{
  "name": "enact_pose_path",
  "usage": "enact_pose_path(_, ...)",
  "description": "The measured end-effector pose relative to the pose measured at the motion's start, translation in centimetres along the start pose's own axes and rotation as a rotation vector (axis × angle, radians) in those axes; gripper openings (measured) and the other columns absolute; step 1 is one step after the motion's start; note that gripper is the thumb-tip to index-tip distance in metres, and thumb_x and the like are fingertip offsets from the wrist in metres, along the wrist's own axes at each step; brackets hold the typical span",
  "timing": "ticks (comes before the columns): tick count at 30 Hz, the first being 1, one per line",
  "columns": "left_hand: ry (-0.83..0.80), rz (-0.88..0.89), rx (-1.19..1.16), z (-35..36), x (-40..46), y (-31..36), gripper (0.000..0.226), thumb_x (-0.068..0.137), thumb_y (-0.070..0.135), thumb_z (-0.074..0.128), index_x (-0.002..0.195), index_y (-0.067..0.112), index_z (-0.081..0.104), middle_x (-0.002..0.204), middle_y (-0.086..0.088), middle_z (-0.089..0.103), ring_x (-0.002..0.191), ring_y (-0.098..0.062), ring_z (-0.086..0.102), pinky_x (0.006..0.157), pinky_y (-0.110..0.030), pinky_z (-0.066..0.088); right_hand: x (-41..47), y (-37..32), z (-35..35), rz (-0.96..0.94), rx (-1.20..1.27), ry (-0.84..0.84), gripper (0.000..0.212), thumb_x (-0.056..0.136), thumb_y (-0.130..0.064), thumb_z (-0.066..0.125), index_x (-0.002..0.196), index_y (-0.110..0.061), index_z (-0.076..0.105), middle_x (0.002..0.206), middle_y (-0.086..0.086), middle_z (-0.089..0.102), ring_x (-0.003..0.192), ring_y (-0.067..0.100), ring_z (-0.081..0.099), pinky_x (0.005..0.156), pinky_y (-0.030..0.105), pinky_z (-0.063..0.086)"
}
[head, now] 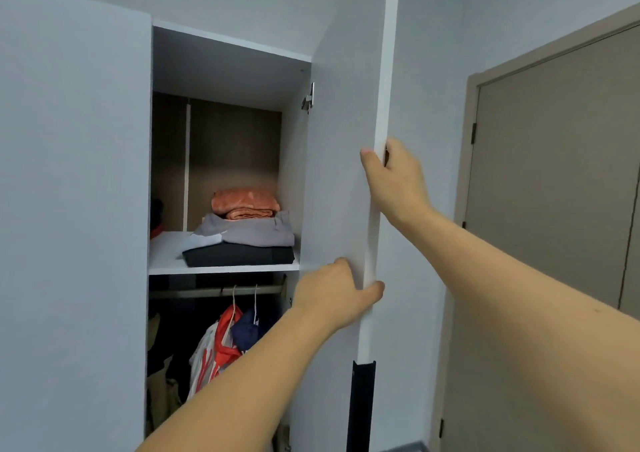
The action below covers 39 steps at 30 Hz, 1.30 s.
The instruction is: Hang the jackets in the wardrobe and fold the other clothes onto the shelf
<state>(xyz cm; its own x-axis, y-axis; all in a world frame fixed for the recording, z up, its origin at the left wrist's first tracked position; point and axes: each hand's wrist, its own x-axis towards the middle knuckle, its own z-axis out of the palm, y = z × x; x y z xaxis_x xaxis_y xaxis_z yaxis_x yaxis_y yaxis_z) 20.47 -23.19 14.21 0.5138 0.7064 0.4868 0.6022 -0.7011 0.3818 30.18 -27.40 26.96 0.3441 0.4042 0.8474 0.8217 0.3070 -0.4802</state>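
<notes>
White laminate, the front edge of the open wardrobe door [375, 188], is gripped by both hands: the right hand [394, 181] is set higher, thumb laid on the inner face and fingers wrapped round the edge to the outer side; the left hand [337, 292] is set lower, palm against the inner face w/ thumb hooked round the edge. A black handle strip [362, 403] is fixed to the same edge, just below the left hand. A metal hinge [309, 97] is seen near the door's top, at the cabinet side. Inside, a white shelf [166, 254] carries a folded stack at its right end: orange cloth [246, 204] on top, grey garment [249, 232] under it, black garment [239, 254] at the bottom. Below the shelf a rail [207, 291] is fitted, w/ two white hangers on it; a red-and-white jacket [216, 344] and a navy jacket [247, 328] are hung there, side by side, touching. Tan and dark clothing [162, 382] is seen further left, partly hidden by the closed left door [72, 209]. No brand, label or readable writing can be made out anywhere. Pale blue-grey walls surround the wardrobe, and a taupe room door [554, 174] w/ dark hinges is set in a matching frame at right.
</notes>
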Motion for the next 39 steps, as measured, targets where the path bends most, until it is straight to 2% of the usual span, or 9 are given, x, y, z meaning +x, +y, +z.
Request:
enact_pose_path(3,0.037,0.058,0.066,-1.3,-0.6,-2.6,0.063,0.077,0.078,0.042,0.099,0.021,0.058,0.087,0.005,0.063,0.080,-0.017,0.060,0.071,-0.036,0.053,-0.9,-0.7,1.6,-0.115,0.101,0.006,0.026,0.099,-0.040,0.049,0.075,-0.032,0.046,0.066,-0.014,0.046,0.055,-0.007,0.045,0.050,0.006,0.034)
enact_pose_path(6,0.017,0.107,0.034,-3.7,-1.4,-6.1,0.075,0.073,0.088,0.040,0.119,0.032,0.058,0.107,0.014,0.068,0.090,-0.008,0.064,0.080,-0.036,0.056,-1.3,-0.9,4.3,-0.162,0.174,-0.072,0.033,0.100,-0.046,0.044,0.120,-0.026,0.062,0.106,-0.013,0.064,0.093,-0.009,0.055,0.075,0.007,0.046)
enact_pose_path(9,0.090,0.160,0.017,-5.6,-2.5,-9.0,0.077,0.075,0.086,0.046,0.139,0.042,0.037,0.117,0.017,0.066,0.091,-0.002,0.065,0.079,-0.033,0.059,-1.6,-1.0,7.0,-0.201,0.247,-0.091,0.049,0.100,-0.049,0.041,0.145,-0.030,0.044,0.132,-0.015,0.051,0.114,-0.009,0.047,0.085,-0.003,0.036)
enact_pose_path(12,0.268,0.182,0.017,-7.0,-4.0,-12.5,0.091,0.075,0.081,0.052,0.148,0.051,0.007,0.133,0.017,0.058,0.101,-0.002,0.063,0.082,-0.023,0.052,-1.8,-0.7,11.2,-0.255,0.267,-0.136,0.050,0.101,-0.049,0.040,0.148,-0.033,0.038,0.149,-0.011,0.039,0.133,0.000,0.037,0.099,0.007,0.032)
enact_pose_path(14,0.418,0.201,0.095,-8.0,-4.7,-15.1,0.095,0.076,0.079,0.050,0.152,0.045,0.003,0.145,0.018,0.043,0.118,-0.003,0.051,0.084,-0.020,0.044,-2.0,-0.6,14.6,-0.314,0.245,-0.193,0.054,0.101,-0.050,0.038,0.152,-0.035,0.029,0.157,-0.014,0.026,0.141,-0.002,0.024,0.110,0.018,0.026)
enact_pose_path(17,0.596,0.307,0.358,-9.7,-4.7,-19.8,0.085,0.085,0.066,0.053,0.153,0.028,0.021,0.153,0.001,0.035,0.131,-0.017,0.043,0.092,-0.030,0.049,-2.4,0.0,19.7,-0.433,0.159,-0.274,0.060,0.100,-0.055,0.033,0.154,-0.038,0.012,0.161,-0.017,0.008,0.144,-0.007,0.004,0.113,0.020,0.010)
enact_pose_path(21,0.593,0.274,0.633,-12.1,-2.7,-26.4,0.080,0.088,0.061,0.057,0.153,0.021,0.033,0.157,-0.012,0.033,0.141,-0.034,0.036,0.107,-0.054,0.041,-2.3,1.8,25.3,-0.494,-0.053,-0.392,0.070,0.099,-0.056,0.036,0.154,-0.039,-0.003,0.162,-0.014,-0.011,0.149,0.008,-0.010,0.121,0.037,0.004)
enact_pose_path(30,0.436,-0.073,0.852,-12.8,4.6,-36.2,0.093,0.080,0.080,0.028,0.150,0.044,-0.021,0.161,0.003,-0.026,0.148,-0.032,-0.021,0.103,-0.079,0.012,-0.2,4.0,34.6,-0.497,-0.445,-0.458,0.086,0.088,-0.075,0.027,0.144,-0.044,-0.030,0.153,-0.013,-0.040,0.142,0.013,-0.035,0.114,0.059,-0.016)
enact_pose_path(39,0.397,-0.155,0.738,-11.0,11.1,-41.3,0.096,0.086,0.075,0.039,0.142,0.048,-0.034,0.155,0.006,-0.036,0.143,-0.034,-0.033,0.100,-0.084,0.009,1.1,6.9,41.1,-0.497,-0.592,-0.322,0.079,0.091,-0.073,0.010,0.153,-0.031,-0.018,0.159,-0.004,-0.029,0.146,0.018,-0.028,0.113,0.065,-0.012)
